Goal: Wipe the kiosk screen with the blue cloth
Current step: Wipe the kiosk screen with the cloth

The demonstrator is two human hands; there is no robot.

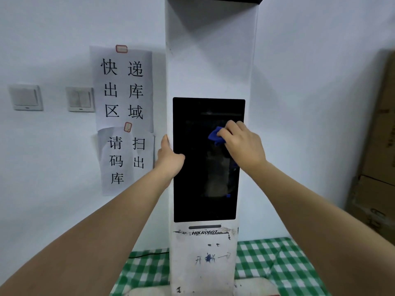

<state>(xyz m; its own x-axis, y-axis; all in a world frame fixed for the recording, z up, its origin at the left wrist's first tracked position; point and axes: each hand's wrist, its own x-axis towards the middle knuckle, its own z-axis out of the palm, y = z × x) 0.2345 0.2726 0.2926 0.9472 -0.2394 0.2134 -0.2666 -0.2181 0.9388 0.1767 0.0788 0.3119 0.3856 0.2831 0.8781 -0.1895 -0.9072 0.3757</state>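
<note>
1. Pale wall behind a white kiosk standing on checked cloth; paper signs at its nine o'clock.
2. Right hand pinches the blue cloth, fingers curled round it, pressing it on the dark screen toward two o'clock.
3. Left hand clasps the kiosk's left edge, thumb lying on the screen border.

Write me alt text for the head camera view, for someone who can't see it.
A person's right hand presses a bunched blue cloth against the dark kiosk screen, while the left hand grips the left edge of the tall white kiosk. Paper signs and two light switches are on the wall to the left; a green checked cloth lies below.
</note>
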